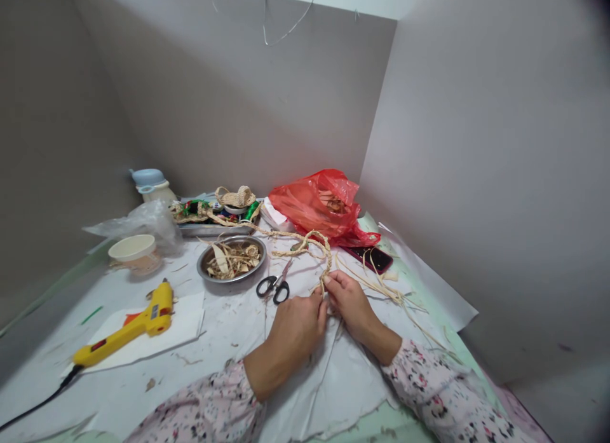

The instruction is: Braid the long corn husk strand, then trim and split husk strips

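Note:
My left hand (pixel 300 321) and my right hand (pixel 351 302) meet over the papered table, fingers pinched on the near end of a braided straw cord (pixel 328 255). Loose strand ends come out below my fingers, partly hidden by them. From my hands the cord curves away and loops back toward the tray. Left of my left hand lie scissors (pixel 275 285) with black handles, their blades pointing away. Beside my right hand, loose pale straw strands (pixel 393 295) spread over the paper.
A yellow hot glue gun (pixel 159 309) rests on folded paper at left, its cord running off the near edge. Behind are a metal bowl (pixel 203 265) of straw scraps, a paper cup (pixel 136 255), a filled tray (pixel 190 230), a red plastic bag (pixel 305 198) and a phone (pixel 381 260). Grey partitions enclose the table.

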The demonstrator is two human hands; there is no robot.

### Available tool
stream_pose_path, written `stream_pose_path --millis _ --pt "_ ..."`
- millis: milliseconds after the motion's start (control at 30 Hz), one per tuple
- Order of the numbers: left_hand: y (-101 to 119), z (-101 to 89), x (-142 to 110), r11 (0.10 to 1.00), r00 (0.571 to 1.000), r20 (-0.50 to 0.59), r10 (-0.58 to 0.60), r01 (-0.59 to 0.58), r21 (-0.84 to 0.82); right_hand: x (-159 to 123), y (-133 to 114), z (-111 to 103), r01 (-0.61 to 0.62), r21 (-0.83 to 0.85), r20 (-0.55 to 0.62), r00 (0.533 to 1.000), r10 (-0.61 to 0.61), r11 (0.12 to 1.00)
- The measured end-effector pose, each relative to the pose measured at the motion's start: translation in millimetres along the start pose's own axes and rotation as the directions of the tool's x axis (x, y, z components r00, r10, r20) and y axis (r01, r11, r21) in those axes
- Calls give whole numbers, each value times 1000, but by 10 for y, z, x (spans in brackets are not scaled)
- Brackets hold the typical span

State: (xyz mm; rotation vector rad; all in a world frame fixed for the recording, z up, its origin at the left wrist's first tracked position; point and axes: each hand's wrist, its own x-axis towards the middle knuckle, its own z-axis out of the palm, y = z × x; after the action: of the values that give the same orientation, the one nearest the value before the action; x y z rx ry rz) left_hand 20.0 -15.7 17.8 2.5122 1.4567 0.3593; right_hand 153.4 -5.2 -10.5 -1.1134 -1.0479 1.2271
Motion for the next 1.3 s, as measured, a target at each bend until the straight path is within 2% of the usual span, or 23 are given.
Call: stream_pose_path --millis 67,200,300,400,467,567,633,667,733,833,967,1067,1200,1300 --pt "4 -1 -8 1000 1000 12 9 -9 -17 6 -15 3 -13 56 7 1000 13 998" --pt "-14 -37 7 987 1000 -3 -23 22 -159 31 -21 -18 -32 103 -68 997 39 994" --pt "-87 -104 54 942 983 -128 -134 86 -324 50 12 -45 -35 95 -82 996 43 995" --pt "-179 -148 116 877 952 -225 -206 77 -474 46 42 -51 -21 55 -33 999 23 998" --pt "-217 -131 151 811 965 -196 -176 30 -584 28 45 -39 -8 21 17 1000 7 1000" --pt "-230 -41 184 664 997 -74 -27 -37 -747 -6 26 -6 2 26 92 996 -4 1000" --pt "-233 21 197 569 999 35 40 6 -822 -21 7 11 11 40 136 991 -16 999" --pt "-240 40 202 549 996 82 42 45 -834 -26 -3 15 29 17 143 989 -31 999" --pt "-266 43 215 585 993 117 17 85 -806 -32 -23 12 109 -101 124 988 -96 989" --pt "-322 -20 238 703 997 65 40 18 -711 -43 -49 -10 237 -293 118 970 -211 926" --pt "-373 -73 263 775 997 66 38 12 -632 -60 -73 -36 321 -436 130 947 -295 841" --pt "-380 -40 274 781 997 74 -34 73 -620 -67 -78 -43 320 -528 105 944 -314 787" --pt "-368 25 276 759 987 76 -139 155 -632 -70 -50 -32 231 -567 40 966 -254 791" --pt "-351 62 270 746 983 38 -182 163 -646 -87 -25 -6 189 -564 -12 971 -237 803"
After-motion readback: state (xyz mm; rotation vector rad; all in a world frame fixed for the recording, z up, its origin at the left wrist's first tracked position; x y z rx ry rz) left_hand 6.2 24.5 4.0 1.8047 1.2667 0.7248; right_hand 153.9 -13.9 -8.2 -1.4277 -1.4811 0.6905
